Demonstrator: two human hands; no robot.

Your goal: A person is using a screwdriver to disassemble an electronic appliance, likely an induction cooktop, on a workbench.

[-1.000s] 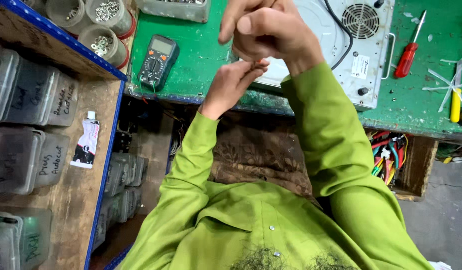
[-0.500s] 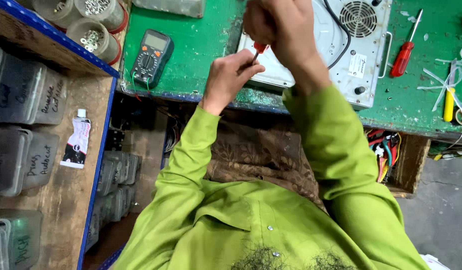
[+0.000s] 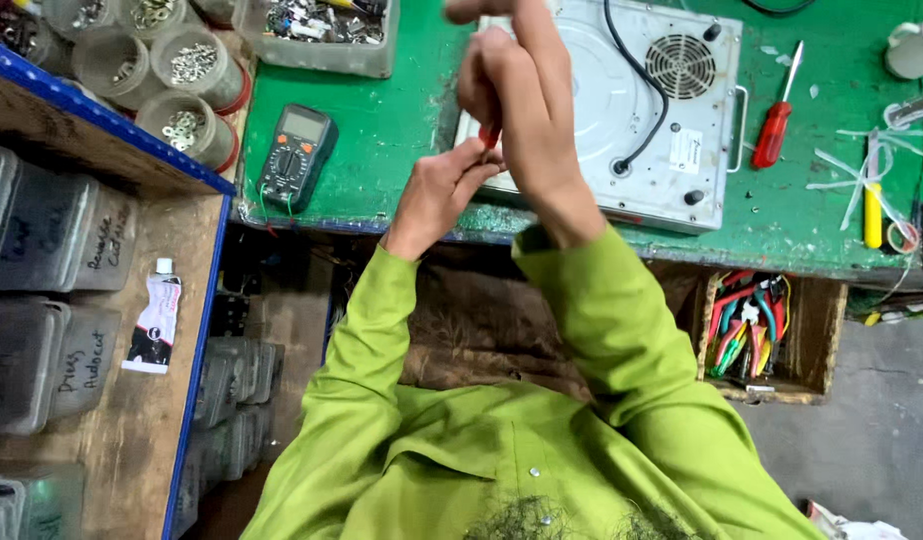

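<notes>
A small red-handled tool point(image 3: 491, 135) is being gripped in the person's right hand point(image 3: 522, 100), closed around it, above the near edge of the green workbench point(image 3: 382, 110). The left hand point(image 3: 442, 190), fingers curled, is pinching at the tool's tip. Just behind them an upturned white cooktop point(image 3: 632, 100) is lying, a multimeter point(image 3: 297, 155) to its left, a red screwdriver point(image 3: 777, 125) to its right. With the grip so fine, the tip could be slipping toward the left fingers.

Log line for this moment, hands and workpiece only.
right hand: grips red-handled tool | left hand: fingertips at tool tip | under hands: white appliance, upturned on green bench
</notes>
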